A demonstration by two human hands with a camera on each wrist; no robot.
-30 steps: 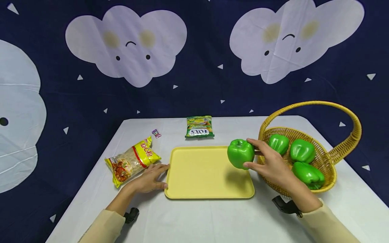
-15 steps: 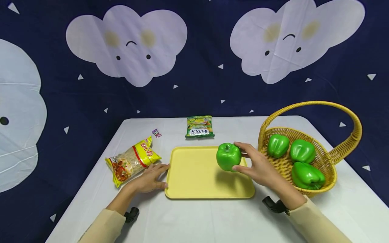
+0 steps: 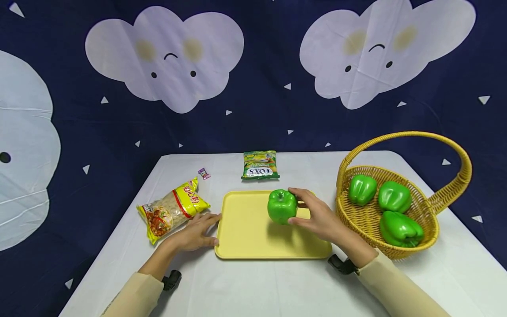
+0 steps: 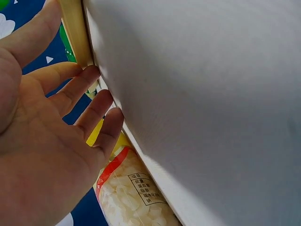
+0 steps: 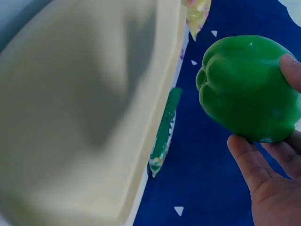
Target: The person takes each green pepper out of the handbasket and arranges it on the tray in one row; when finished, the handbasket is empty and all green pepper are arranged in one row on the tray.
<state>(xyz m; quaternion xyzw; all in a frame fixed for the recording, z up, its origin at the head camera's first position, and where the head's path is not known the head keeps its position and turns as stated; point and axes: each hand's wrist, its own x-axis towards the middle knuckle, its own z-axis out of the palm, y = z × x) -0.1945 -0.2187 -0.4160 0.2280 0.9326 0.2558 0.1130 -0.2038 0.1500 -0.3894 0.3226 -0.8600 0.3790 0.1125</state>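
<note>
A glossy green bell pepper is pinched between the thumb and fingers of my right hand, held above the yellow tray. Its shadow falls on the tray, and the right wrist view shows the pepper raised over the tray's surface. My left hand rests at the tray's left rim, thumb and fingers spread and touching the edge. Beside that hand lies a yellow-ended noodle bag, which also shows below the fingers in the left wrist view.
At the right stands a wicker basket with a tall arched handle and three green bell peppers in it. Behind the tray lies a green FOX'S candy bag. A small purple wrapped sweet is near the back left.
My right hand has carried the bell pepper leftward from beside the basket to over the middle of the tray, slightly lower. The left hand has stayed at the rim.
</note>
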